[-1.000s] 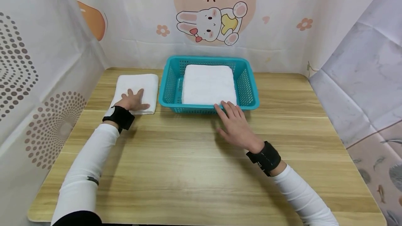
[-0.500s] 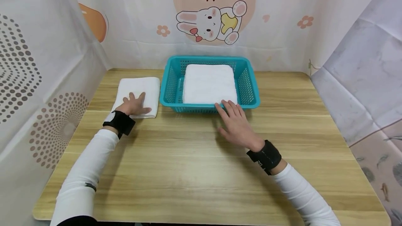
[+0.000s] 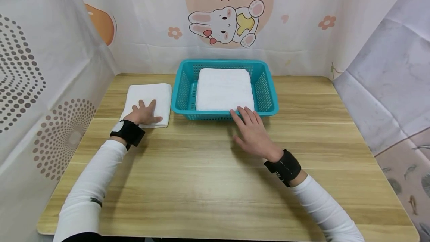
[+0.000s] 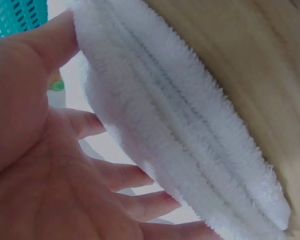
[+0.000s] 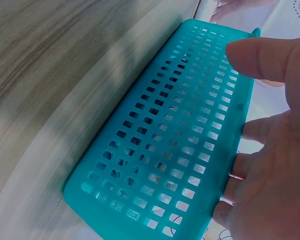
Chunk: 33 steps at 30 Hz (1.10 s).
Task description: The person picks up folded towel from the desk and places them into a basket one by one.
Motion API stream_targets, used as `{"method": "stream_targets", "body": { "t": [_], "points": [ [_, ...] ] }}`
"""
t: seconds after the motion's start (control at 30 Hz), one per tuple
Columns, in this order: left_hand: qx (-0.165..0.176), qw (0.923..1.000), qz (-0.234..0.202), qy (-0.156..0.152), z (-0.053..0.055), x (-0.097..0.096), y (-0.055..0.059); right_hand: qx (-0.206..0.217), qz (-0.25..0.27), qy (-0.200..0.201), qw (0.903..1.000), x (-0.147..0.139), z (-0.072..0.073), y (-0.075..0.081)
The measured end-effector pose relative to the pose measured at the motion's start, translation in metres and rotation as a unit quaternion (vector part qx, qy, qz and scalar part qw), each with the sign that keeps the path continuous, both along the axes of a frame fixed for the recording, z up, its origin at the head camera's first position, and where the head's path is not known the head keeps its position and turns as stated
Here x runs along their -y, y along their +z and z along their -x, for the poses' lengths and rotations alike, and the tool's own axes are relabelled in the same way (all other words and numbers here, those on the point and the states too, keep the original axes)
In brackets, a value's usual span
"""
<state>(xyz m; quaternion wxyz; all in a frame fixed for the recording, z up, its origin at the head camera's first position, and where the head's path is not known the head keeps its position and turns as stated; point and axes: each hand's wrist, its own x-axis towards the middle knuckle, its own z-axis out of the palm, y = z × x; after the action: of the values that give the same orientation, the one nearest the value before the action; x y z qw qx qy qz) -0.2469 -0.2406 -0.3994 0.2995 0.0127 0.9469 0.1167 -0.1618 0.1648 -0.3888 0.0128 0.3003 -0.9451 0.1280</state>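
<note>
A folded white towel (image 3: 161, 98) lies flat on the table, left of a teal plastic basket (image 3: 183, 114). My left hand (image 3: 142, 114) rests on its near part with the fingers spread. Fluffy folded layers of that towel (image 4: 155, 110) face the palm in the left wrist view. Inside the basket sits another folded white towel (image 3: 224, 89). At the basket's front rim, my right hand (image 3: 252, 133) reaches with straight fingers, the tips right at the edge. Seen from the right wrist, the thumb (image 5: 260, 59) stands before the perforated side and the other fingertips lie along the rim.
The wooden table (image 3: 201, 182) carries the basket near its back edge. Behind it hangs a white printed curtain (image 3: 144, 29) with a cartoon rabbit, and more sheets enclose both sides. A black band (image 3: 283, 167) wraps the right wrist; the left has one too.
The left towel and my left hand sit slightly lower and further right in the head view, as the whole view shifts a little. My right hand stays at the basket's rim.
</note>
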Motion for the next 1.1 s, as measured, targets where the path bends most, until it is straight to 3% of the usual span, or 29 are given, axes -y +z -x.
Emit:
{"method": "stream_targets", "body": {
  "t": [0.37, 0.83, 1.1],
  "points": [
    [-0.003, 0.9999, 0.007, -0.007, -0.009, -0.003, 0.003, -0.006, -0.007, 0.002, 1.0, 0.001, 0.002, 0.002],
    [-0.005, 0.9997, 0.011, -0.021, -0.022, -0.007, -0.002, -0.005, -0.013, 0.004, 0.9999, -0.002, -0.002, -0.001],
    [-0.011, 0.9996, 0.017, -0.02, -0.022, -0.006, -0.002, -0.017, -0.004, 0.008, 0.9998, -0.002, -0.001, -0.001]
  ]
}}
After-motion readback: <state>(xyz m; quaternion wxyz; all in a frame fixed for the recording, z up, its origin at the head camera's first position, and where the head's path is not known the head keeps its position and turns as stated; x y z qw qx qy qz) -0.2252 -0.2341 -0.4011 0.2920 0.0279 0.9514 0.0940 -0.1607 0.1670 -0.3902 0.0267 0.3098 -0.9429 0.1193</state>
